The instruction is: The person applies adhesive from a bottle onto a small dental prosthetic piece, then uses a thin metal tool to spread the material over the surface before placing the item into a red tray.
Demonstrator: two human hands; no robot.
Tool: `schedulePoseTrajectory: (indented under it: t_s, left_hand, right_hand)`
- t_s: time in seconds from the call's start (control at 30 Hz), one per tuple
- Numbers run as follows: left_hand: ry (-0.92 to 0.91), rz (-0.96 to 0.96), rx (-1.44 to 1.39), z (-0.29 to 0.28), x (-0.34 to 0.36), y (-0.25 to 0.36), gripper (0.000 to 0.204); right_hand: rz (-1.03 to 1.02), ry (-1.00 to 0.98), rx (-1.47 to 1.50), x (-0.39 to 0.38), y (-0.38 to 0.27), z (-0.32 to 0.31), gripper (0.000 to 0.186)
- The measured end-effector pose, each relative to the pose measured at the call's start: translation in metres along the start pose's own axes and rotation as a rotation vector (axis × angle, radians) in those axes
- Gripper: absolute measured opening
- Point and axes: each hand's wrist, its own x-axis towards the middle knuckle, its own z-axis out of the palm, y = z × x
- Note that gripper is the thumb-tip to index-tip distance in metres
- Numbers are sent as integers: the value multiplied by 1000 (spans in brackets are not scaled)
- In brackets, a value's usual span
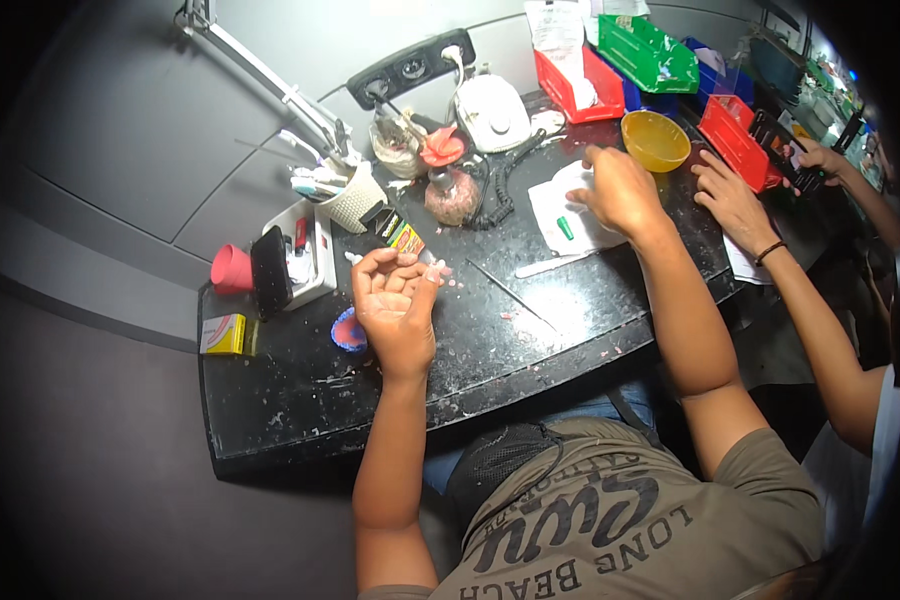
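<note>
My left hand (395, 305) is raised over the black bench, palm up with fingers curled. Between its thumb and fingertips sits a small whitish-pink piece (432, 271), too small to name. Beside that hand, a round blue-rimmed mould with pink inside (348, 330) lies on the bench, partly hidden by the wrist. My right hand (625, 195) hovers over a white paper sheet (547, 210), its thumb and index finger bent and apart, with nothing seen between them. Below its fingers a small green cap-like piece (565, 228) rests on the paper.
A thin metal tool (510, 293) and a white spatula (550, 266) lie between my hands. Behind stand a brush-filled cup (355, 200), a glass jar (452, 197) and a yellow bowl (656, 142). At right, a co-worker's hand (735, 205) rests on the bench; another holds a phone (785, 150).
</note>
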Motion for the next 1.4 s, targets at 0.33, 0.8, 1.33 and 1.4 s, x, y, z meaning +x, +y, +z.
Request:
schedulePoseTrajectory:
  t_s: [0.33, 0.8, 1.33, 1.4]
  left_hand:
    - [-7, -14, 50, -6, 3, -5, 45]
    - [-23, -25, 56, -6, 5, -7, 46]
    - [-18, -3, 56, -11, 6, -6, 44]
    - [-13, -7, 61, -10, 6, -6, 44]
  right_hand:
    - [33, -212, -1, 4, 2, 2, 36]
    - [-93, -344, 166, 8, 11, 4, 27]
    - [-263, -72, 490, 9, 5, -5, 23]
    - [-327, 108, 530, 12, 10, 9, 24]
